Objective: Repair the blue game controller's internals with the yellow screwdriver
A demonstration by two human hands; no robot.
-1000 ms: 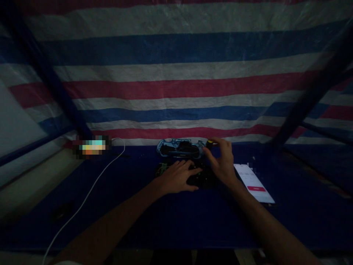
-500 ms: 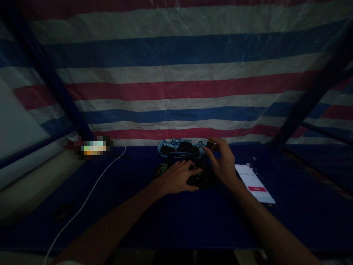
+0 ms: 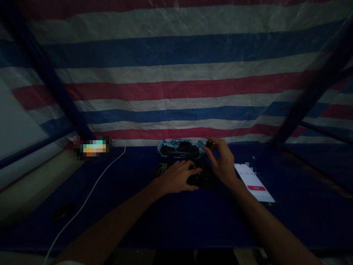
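Note:
My left hand (image 3: 178, 177) lies over a black gamepad body (image 3: 202, 179), fingers curled across it, with a green circuit board (image 3: 163, 169) showing just to its left. My right hand (image 3: 223, 162) pinches a small black cylinder with a yellow end (image 3: 210, 144) between thumb and fingertips. That hand hovers above the body, at the right end of a blue camouflage gamepad shell (image 3: 179, 148) lying open with dark parts inside. The hands hide much of the body.
A phone (image 3: 252, 182) with a lit screen lies right of my hands. A white cable (image 3: 93, 180) runs from a pixelated object (image 3: 92, 148) across the dark blue tabletop (image 3: 176, 228). A striped tarpaulin (image 3: 176, 88) hangs behind, with dark frame poles at both sides.

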